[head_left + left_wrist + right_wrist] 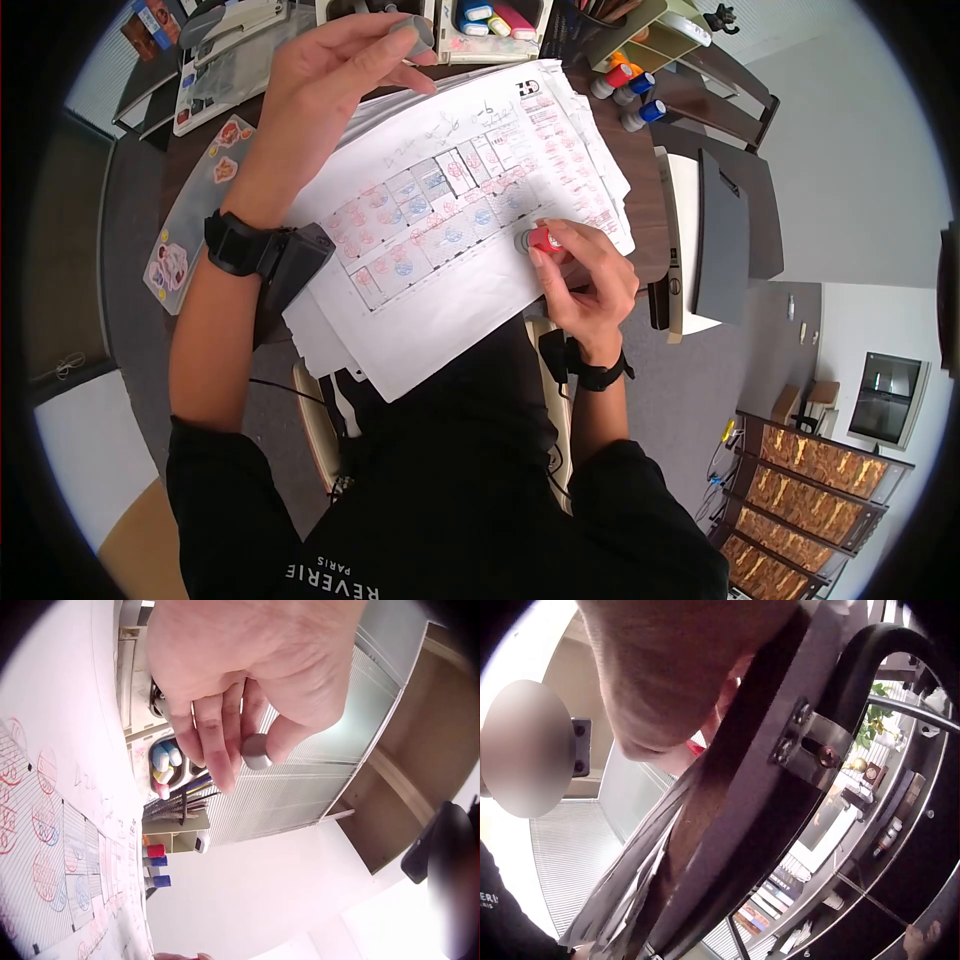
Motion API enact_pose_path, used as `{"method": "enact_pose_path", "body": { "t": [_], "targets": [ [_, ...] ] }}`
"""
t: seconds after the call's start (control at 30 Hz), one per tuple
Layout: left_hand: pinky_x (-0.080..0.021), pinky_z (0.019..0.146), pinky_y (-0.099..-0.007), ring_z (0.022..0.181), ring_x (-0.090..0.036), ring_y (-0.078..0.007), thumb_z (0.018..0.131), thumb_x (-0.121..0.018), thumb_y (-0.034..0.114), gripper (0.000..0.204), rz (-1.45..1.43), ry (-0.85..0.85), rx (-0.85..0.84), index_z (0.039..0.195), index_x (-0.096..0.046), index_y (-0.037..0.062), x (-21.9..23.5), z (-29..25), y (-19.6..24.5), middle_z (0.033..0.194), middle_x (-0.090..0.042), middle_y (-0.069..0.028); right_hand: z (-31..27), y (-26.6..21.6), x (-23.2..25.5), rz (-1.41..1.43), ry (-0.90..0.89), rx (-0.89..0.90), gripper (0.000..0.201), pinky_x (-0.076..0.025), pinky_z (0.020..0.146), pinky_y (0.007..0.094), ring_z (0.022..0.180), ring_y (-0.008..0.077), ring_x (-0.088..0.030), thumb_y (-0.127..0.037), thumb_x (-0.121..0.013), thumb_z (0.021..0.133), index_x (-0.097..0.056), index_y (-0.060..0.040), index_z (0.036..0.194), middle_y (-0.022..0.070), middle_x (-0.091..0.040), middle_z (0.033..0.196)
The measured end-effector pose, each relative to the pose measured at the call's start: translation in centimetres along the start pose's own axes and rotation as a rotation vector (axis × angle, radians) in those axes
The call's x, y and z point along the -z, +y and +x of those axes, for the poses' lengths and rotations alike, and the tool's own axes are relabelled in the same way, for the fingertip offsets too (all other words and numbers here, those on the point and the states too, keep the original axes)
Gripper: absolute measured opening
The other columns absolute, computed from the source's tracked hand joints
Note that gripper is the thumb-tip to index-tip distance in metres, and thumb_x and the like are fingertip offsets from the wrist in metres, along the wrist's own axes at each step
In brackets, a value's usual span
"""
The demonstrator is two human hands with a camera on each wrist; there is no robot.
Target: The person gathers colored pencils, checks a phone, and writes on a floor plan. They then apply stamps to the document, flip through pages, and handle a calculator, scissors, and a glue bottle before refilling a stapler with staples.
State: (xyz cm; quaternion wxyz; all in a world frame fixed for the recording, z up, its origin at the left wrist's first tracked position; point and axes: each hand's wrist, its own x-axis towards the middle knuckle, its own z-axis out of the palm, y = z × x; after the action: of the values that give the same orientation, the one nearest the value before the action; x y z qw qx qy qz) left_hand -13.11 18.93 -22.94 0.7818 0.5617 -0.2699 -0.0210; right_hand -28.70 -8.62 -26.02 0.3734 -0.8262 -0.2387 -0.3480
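My left hand (312,100) is raised over the far left of the papers. Its thumb and fingertips pinch a small grey cap (256,752), round and smooth in the left wrist view. My right hand (597,285) holds a small stamp with a red body (543,239) over the right part of the top sheet. The stamp's grey end points left, close over the paper. That sheet (450,310) carries a printed floor plan covered with red and blue round marks. In the right wrist view, the table edge hides most of the right hand.
Beyond the papers' far right corner stand a red-topped stamp (618,76) and two blue-topped ones. A white holder (470,47) with highlighters stands at the back. A stickered clear folder (205,215) lies left, and a dark binder (722,240) right.
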Motion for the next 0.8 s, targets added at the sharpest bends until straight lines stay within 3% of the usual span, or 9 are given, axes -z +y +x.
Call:
{"method": "enact_pose_path", "body": {
  "t": [0.1,0.17,0.27,0.33,0.37,0.4,0.47,0.63,0.8],
  "targets": [
    [-0.052,0.093,-0.0381,0.102,-0.067,-0.0232,0.101,-0.060,0.020,0.037,-0.008,-0.023,-0.003,0.129,-0.061,-0.0047,0.0,0.0,-0.1,0.119,-0.068,-0.0126,-0.3,-0.2,0.0,-0.038,-0.023,-0.009,0.032,-0.057,0.064,0.0296,0.072,0.0229,-0.070,0.002,-0.083,0.073,-0.070,-0.0001,0.103,0.0150,-0.073,0.093],
    [-0.052,0.095,-0.0336,0.093,-0.073,-0.0217,0.099,-0.065,0.020,0.037,0.044,0.026,0.016,0.126,-0.062,-0.0058,-1.0,0.2,0.6,0.104,-0.073,-0.0168,-0.2,-0.5,0.4,-0.029,-0.052,-0.057,0.031,-0.057,0.063,0.0285,0.072,0.0225,-0.070,0.002,-0.083,0.073,-0.071,-0.0002,0.102,0.0144,-0.073,0.093],
    [-0.053,0.092,-0.0329,0.092,-0.073,-0.0221,0.100,-0.063,0.019,0.038,0.076,0.008,-0.002,0.126,-0.061,-0.0077,-1.1,0.2,0.8,0.105,-0.072,-0.0180,-0.4,-0.2,0.6,-0.017,-0.059,-0.085,0.028,-0.055,0.062,0.0246,0.070,0.0178,-0.070,0.003,-0.082,0.074,-0.072,0.0008,0.101,0.0120,-0.073,0.094],
    [-0.053,0.092,-0.0330,0.092,-0.072,-0.0226,0.100,-0.063,0.018,0.038,0.044,0.001,-0.004,0.126,-0.060,-0.0082,-1.3,0.1,0.8,0.105,-0.072,-0.0184,-1.0,0.3,0.7,0.092,0.116,-0.220,0.026,-0.054,0.062,0.0237,0.069,0.0142,-0.068,0.002,-0.080,0.079,-0.071,0.0022,0.103,0.0122,-0.073,0.097],
    [-0.053,0.091,-0.0332,0.091,-0.072,-0.0231,0.100,-0.063,0.018,0.037,0.013,-0.004,-0.003,0.126,-0.060,-0.0087,-1.3,0.0,0.9,0.106,-0.071,-0.0187,-1.4,-0.1,0.7,0.353,0.255,-0.431,0.031,-0.055,0.064,0.0252,0.072,0.0137,-0.068,0.001,-0.076,0.086,-0.065,0.0036,0.115,0.0153,-0.073,0.103],
    [-0.053,0.091,-0.0332,0.091,-0.072,-0.0231,0.100,-0.063,0.018,0.037,0.012,-0.015,-0.007,0.126,-0.060,-0.0087,-1.4,0.0,0.9,0.106,-0.071,-0.0187,-1.0,-0.2,1.5,0.427,0.292,-0.470,0.033,-0.056,0.063,0.0275,0.072,0.0150,-0.068,0.001,-0.068,0.092,-0.057,0.0038,0.124,0.0191,-0.072,0.107],
    [-0.053,0.090,-0.0340,0.090,-0.072,-0.0241,0.100,-0.063,0.015,0.036,-0.011,-0.040,0.025,0.126,-0.059,-0.0089,-1.4,0.0,1.1,0.106,-0.071,-0.0186,-0.6,0.8,2.0,0.661,0.507,-0.550,0.033,-0.056,0.062,0.0282,0.070,0.0149,-0.067,0.001,-0.063,0.096,-0.053,0.0038,0.127,0.0202,-0.071,0.107],
    [-0.053,0.088,-0.0364,0.089,-0.069,-0.0239,0.101,-0.060,0.016,0.034,0.000,-0.076,0.081,0.125,-0.061,-0.0075,-1.7,-0.2,1.1,0.104,-0.071,-0.0157,0.3,0.9,2.1,0.810,0.738,-0.562,0.025,-0.056,0.062,0.0286,0.068,0.0172,-0.067,-0.003,-0.060,0.098,-0.052,0.0016,0.122,0.0204,-0.071,0.108],
    [-0.052,0.087,-0.0387,0.088,-0.067,-0.0232,0.102,-0.060,0.023,0.037,-0.057,-0.110,0.085,0.125,-0.061,-0.0059,-1.9,-0.4,1.2,0.102,-0.070,-0.0130,1.2,-0.1,1.2,0.770,0.723,-0.548,0.020,-0.054,0.060,0.0277,0.062,0.0155,-0.065,-0.006,-0.065,0.097,-0.054,0.0014,0.113,0.0113,-0.070,0.089]
  ]
}}
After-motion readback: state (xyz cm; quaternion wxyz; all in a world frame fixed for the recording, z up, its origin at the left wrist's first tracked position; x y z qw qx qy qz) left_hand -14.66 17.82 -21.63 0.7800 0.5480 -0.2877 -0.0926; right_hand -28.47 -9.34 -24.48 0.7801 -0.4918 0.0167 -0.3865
